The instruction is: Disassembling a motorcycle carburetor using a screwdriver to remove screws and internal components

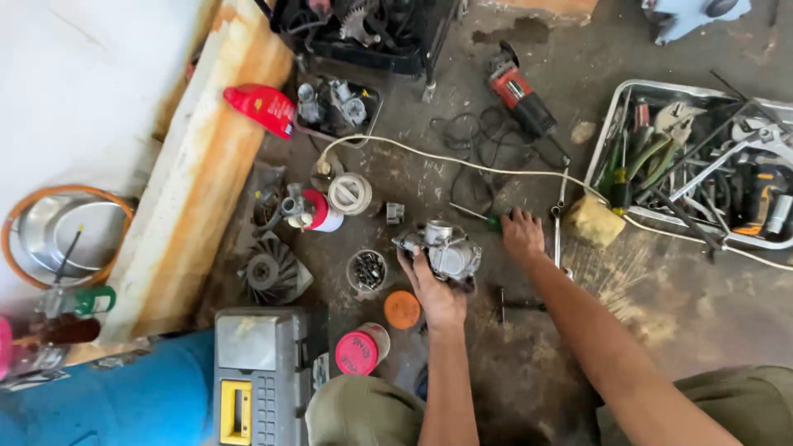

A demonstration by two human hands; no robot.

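On the stained concrete floor (661,297), the grey plastic toolbox with a yellow latch (260,376) sits near the person's knee; the left hand (436,291) grips a grey metal carburettor (446,250), while the right hand (523,234) closes its fingertips around a green-handled screwdriver (479,218).

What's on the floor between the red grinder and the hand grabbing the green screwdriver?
In the head view, a tangle of black cord and a white hose lie between the red grinder and the right hand.
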